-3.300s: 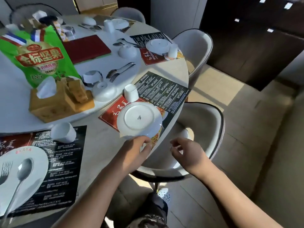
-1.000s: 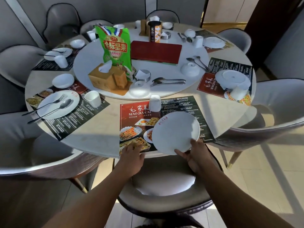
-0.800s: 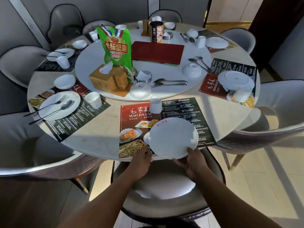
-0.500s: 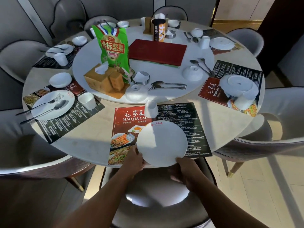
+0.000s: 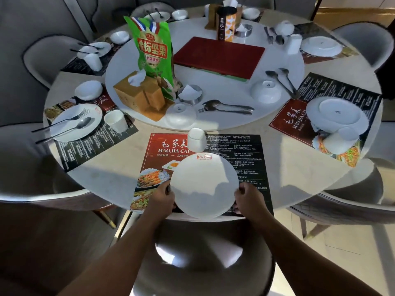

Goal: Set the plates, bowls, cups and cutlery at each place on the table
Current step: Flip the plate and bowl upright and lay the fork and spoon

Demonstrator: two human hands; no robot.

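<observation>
A white plate [image 5: 204, 184] with a small red logo lies face up on the red and black placemat [image 5: 239, 159] at the near place. My left hand [image 5: 162, 198] grips its left rim and my right hand [image 5: 245, 198] grips its right rim. An upside-down white cup [image 5: 196, 139] stands on the mat just beyond the plate. On the white turntable [image 5: 224, 82] an upside-down bowl [image 5: 181, 114] sits beside a fork and spoon [image 5: 224, 107].
The left place has a plate with fork and spoon [image 5: 74, 122], a cup [image 5: 115, 120] and a bowl [image 5: 88, 89]. The right place holds an upside-down plate [image 5: 337, 114] and cup [image 5: 335, 142]. A green snack bag [image 5: 152, 52], tissue box [image 5: 141, 95] and red box [image 5: 218, 56] stand on the turntable. A chair [image 5: 203, 263] is below my arms.
The plate was upside down at first and now lies face up. Both hands have slid it left and towards the middle of the placemat, and now hold it at opposite rims.
</observation>
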